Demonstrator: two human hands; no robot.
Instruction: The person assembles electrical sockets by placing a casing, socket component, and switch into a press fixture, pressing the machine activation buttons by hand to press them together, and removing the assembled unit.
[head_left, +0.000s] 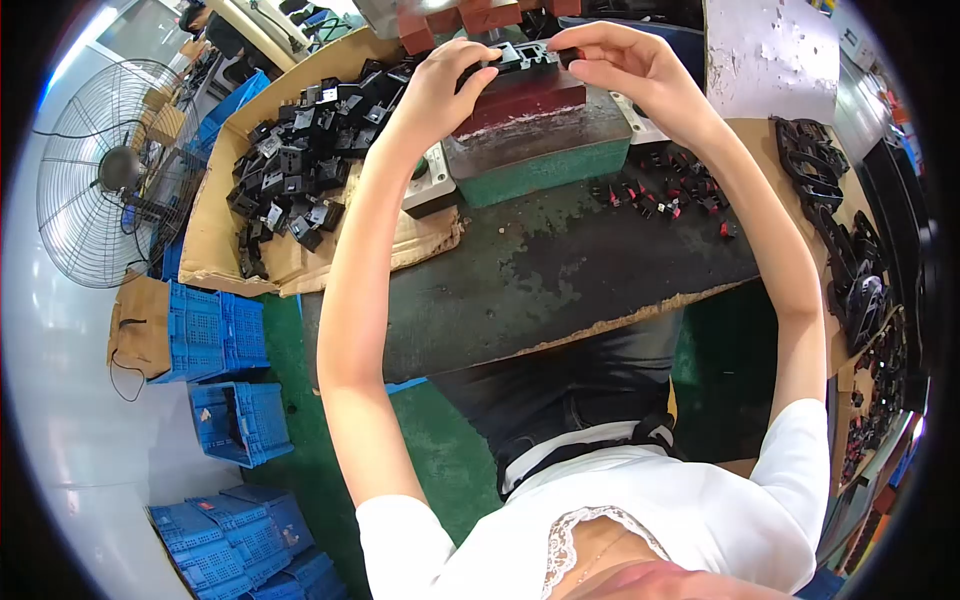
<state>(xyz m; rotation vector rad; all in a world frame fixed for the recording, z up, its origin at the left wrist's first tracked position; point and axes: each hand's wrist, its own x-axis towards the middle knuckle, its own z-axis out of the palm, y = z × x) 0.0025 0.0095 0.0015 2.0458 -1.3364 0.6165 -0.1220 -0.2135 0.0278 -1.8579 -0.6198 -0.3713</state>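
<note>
A black plastic part with an open-framed top lies on a dark red block, right under the press head. At its left end, my left hand curls its thumb and index finger around the part. My right hand is at the other end, thumb and index finger close together about a small dark piece with a hint of red; its kind cannot be made out. The block rests on a green-sided metal base. Reddish press blocks hang just above the fingers.
Black plastic parts fill a cardboard box at left. Small red-and-black pieces lie scattered on the dark worktable. Black frames lie at right. A fan and blue crates stand at left.
</note>
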